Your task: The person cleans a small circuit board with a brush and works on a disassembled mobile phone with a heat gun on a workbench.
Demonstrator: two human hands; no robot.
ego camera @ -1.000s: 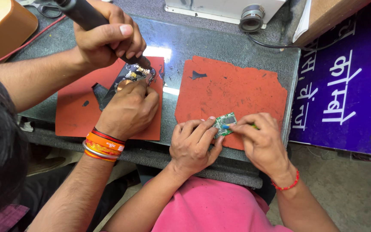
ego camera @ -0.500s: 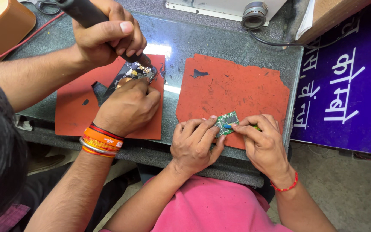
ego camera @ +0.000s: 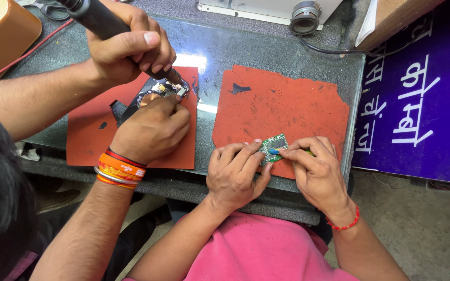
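Across the middle of the frame runs the grey table [ego camera: 266, 52], with two orange-red mats on it; the worn mat [ego camera: 287, 109] right of centre is mine. At the left a co-worker's two hands work a dark tool down onto a device on the other mat [ego camera: 87, 140]. My left hand [ego camera: 235, 174] and right hand [ego camera: 316, 171] meet at the lower edge of my mat, just below the frame's centre. Between them lies a small green circuit board [ego camera: 275, 146], flat on the mat. My left grip is closed on its left edge, fingertips pinching it down; my right grip is closed on a thin blue-tipped tool [ego camera: 274, 152] touching the board. I judge the tool could slip and scratch the board, since it sits near the mat's edge. It looks thin, rectangular, with small silvery parts.
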